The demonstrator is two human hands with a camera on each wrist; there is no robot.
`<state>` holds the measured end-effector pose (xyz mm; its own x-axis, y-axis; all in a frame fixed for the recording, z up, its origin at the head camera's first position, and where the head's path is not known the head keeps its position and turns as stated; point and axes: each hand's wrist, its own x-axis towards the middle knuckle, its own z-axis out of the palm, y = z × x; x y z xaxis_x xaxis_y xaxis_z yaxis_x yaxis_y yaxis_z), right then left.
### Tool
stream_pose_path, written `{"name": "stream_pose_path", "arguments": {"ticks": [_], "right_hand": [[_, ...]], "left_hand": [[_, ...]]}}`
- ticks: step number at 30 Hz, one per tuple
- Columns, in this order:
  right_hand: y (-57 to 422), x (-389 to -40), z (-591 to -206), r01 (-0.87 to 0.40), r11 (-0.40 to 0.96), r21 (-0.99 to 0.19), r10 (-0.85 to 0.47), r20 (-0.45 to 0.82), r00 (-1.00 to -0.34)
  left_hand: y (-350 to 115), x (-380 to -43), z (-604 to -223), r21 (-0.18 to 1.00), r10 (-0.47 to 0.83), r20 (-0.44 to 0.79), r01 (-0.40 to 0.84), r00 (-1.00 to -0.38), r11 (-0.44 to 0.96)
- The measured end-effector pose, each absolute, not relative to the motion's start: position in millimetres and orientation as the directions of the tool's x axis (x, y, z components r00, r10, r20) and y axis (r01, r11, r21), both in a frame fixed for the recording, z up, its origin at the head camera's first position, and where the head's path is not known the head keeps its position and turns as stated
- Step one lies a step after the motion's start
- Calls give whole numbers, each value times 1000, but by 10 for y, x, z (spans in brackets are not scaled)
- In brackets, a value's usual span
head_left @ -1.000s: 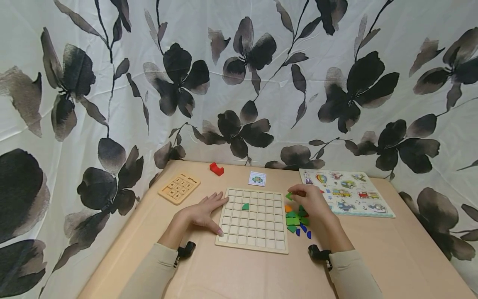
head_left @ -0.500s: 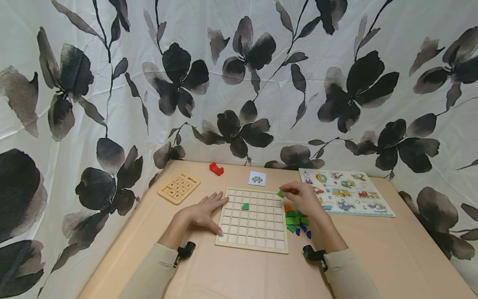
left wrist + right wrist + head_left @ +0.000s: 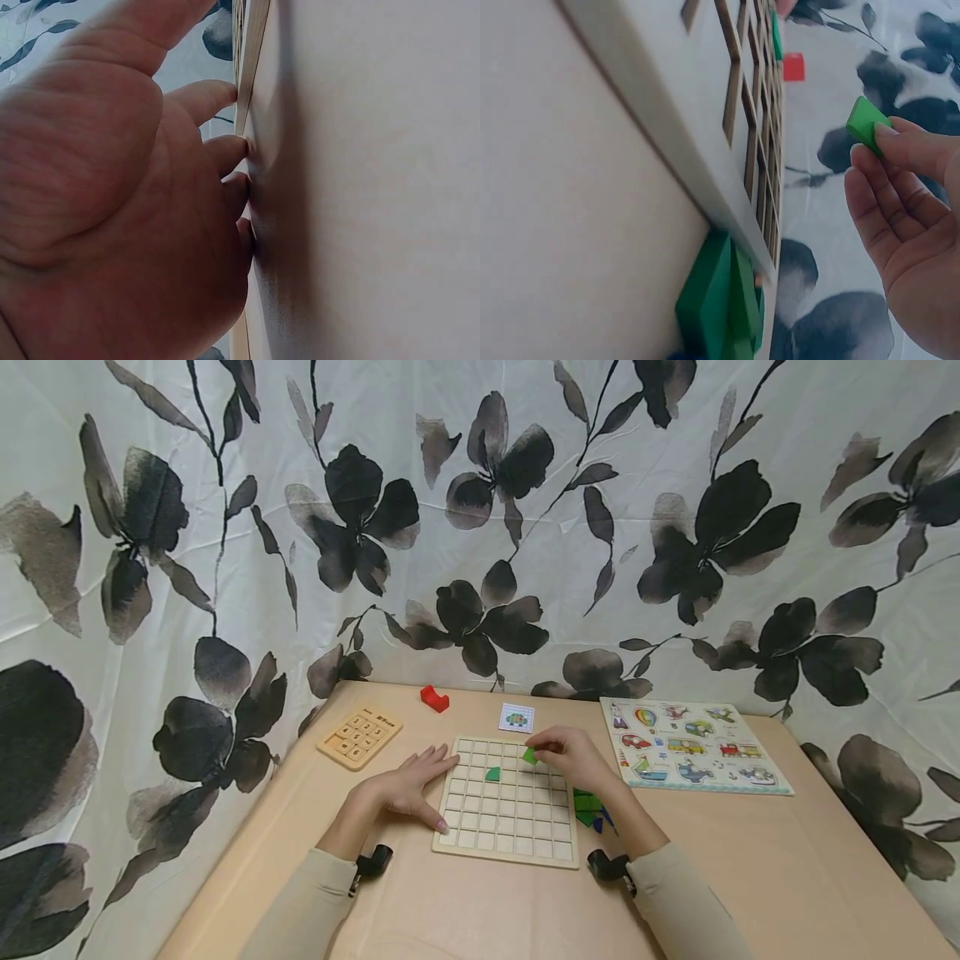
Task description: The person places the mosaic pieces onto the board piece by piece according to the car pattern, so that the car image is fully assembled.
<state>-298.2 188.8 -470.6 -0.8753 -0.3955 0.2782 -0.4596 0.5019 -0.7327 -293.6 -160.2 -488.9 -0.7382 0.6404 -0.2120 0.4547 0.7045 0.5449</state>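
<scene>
A light wooden grid board [image 3: 506,852] lies in the middle of the table, with a green quarter-round piece [image 3: 492,774] sitting in one of its cells. Along the board's left edge rests my left hand [image 3: 408,789], its fingers spread and its thumb at the lower left corner; in the left wrist view the fingertips [image 3: 238,146] touch the table beside the frame. My right hand [image 3: 573,758] pinches a small light green tile [image 3: 530,756] between thumb and fingers over the board's upper right part. In the right wrist view this tile [image 3: 866,121] shows raised above the grid.
Loose green and blue pieces [image 3: 587,806] lie right of the board, partly hidden by the right forearm. Behind it are a pattern card [image 3: 517,719] and a red piece [image 3: 435,698]. A wooden number puzzle [image 3: 360,738] is at left, a picture board [image 3: 697,747] at right.
My right hand has moved left with the green tile, from above the loose pieces to over the grid board. The left hand has stayed in place.
</scene>
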Motion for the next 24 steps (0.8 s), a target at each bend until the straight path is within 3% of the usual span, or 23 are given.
{"name": "stream_pose_path", "arguments": {"ticks": [12,24], "right_hand": [[1596,-3125,-4755,-500,585,-639,-558,130,-820],[1526,-3152,-4776,-521,624,-582,-593,81,-801]], "left_hand": [[-1605,-2941,-4895,546,637,-216,449,-740,707],[-1605,-2939,-4902,539,641,-206,461,-740,705]]}}
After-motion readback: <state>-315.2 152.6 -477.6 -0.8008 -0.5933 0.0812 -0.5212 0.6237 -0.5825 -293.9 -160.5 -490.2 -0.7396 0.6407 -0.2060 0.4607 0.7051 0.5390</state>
